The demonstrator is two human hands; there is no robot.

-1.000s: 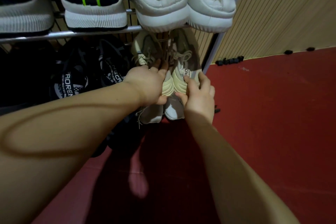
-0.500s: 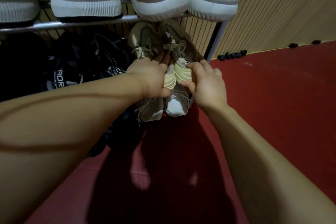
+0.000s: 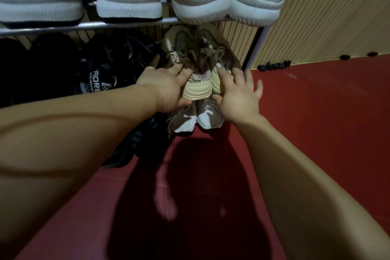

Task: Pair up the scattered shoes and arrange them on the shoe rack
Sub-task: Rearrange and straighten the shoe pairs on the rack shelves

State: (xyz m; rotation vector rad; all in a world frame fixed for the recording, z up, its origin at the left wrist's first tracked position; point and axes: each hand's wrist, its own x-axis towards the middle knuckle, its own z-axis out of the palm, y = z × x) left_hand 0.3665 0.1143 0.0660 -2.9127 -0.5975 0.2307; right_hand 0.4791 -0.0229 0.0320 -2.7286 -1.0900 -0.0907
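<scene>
Seating the beige pair point(image 3: 202, 82) squarely on the rack's lower tier at frame centre calls for even pushes from both heels, the left hand point(image 3: 166, 86) and right hand point(image 3: 238, 97) resting on them with fingers spread straight, gripping nothing, above red floor point(image 3: 316, 122) beside a slatted wall point(image 3: 337, 10).

Upper rack rail point(image 3: 126, 24) carries four shoes in a row; beneath its right end, one sneaker pair point(image 3: 198, 88) sits atop another pair point(image 3: 196, 120) on the floor point(image 3: 316, 112).
</scene>
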